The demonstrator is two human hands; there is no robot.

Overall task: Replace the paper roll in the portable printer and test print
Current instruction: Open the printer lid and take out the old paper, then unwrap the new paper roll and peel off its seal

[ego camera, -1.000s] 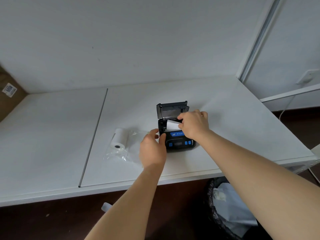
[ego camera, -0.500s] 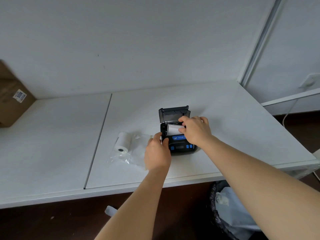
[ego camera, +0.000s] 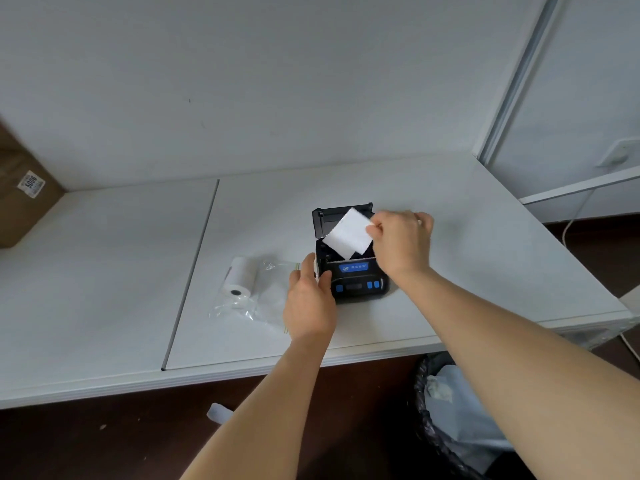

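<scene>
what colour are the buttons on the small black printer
Blue buttons on the small black portable printer, head view.

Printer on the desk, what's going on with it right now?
The portable printer sits on the white desk with its lid open. The left hand steadies its side while the right hand pinches a strip of paper raised above the compartment. Another paper roll lies left, by a plastic wrapper.

Plain office: white desk [ego camera: 450,209], bin [ego camera: 446,410], partition [ego camera: 512,81].
</scene>
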